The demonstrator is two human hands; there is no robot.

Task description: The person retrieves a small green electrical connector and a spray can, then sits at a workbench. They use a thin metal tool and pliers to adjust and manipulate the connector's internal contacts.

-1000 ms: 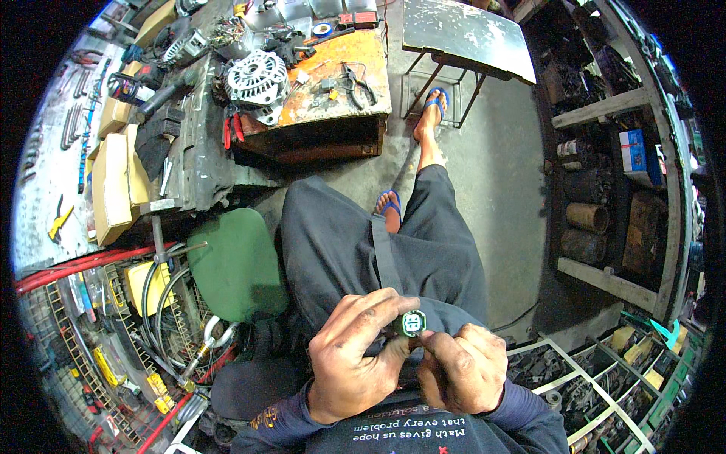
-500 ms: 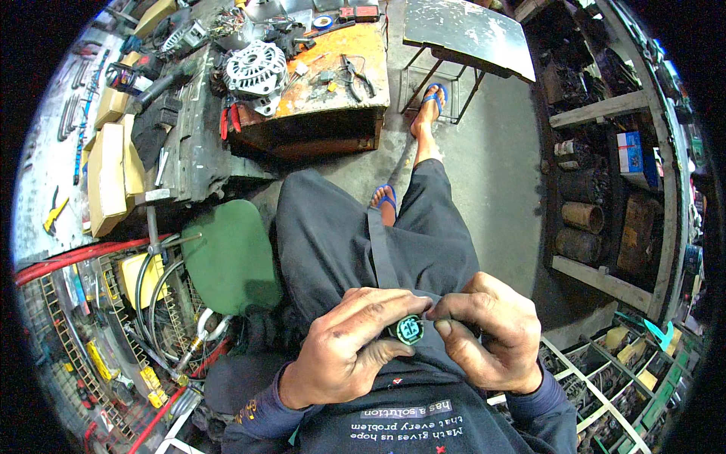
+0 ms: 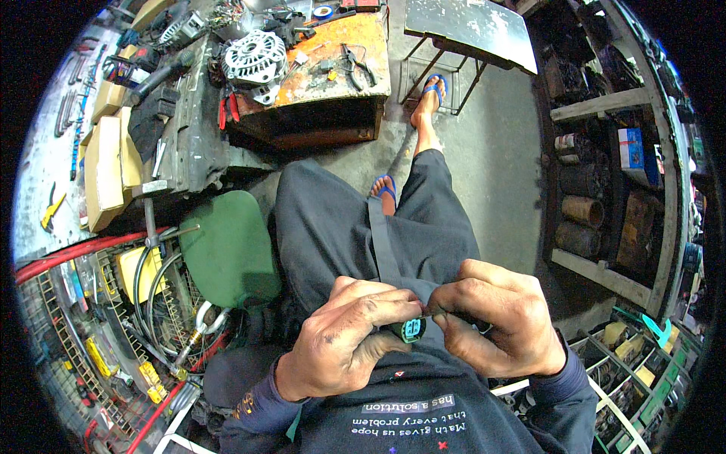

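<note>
In front of my dark shirt, my left hand (image 3: 340,333) is closed around a small round electrical connector (image 3: 412,330). Its black rim and teal slotted face show between the thumb and fingers. Close beside it, my right hand (image 3: 495,318) is closed in a pinch, its fingertips almost meeting those of the left above the connector. Whatever the right fingers grip, if anything, is hidden or too small to name.
Ahead stands an orange-topped workbench (image 3: 333,72) with an alternator (image 3: 255,59) and pliers (image 3: 354,68) on it. A green seat (image 3: 231,246) is at the left. To the right rises a shelf rack (image 3: 601,110). A metal-topped table (image 3: 469,30) stands farther off.
The connector has turned, so its teal face now looks more to the right and appears narrower. My right hand has shifted slightly right and up. Both hands remain closed.
</note>
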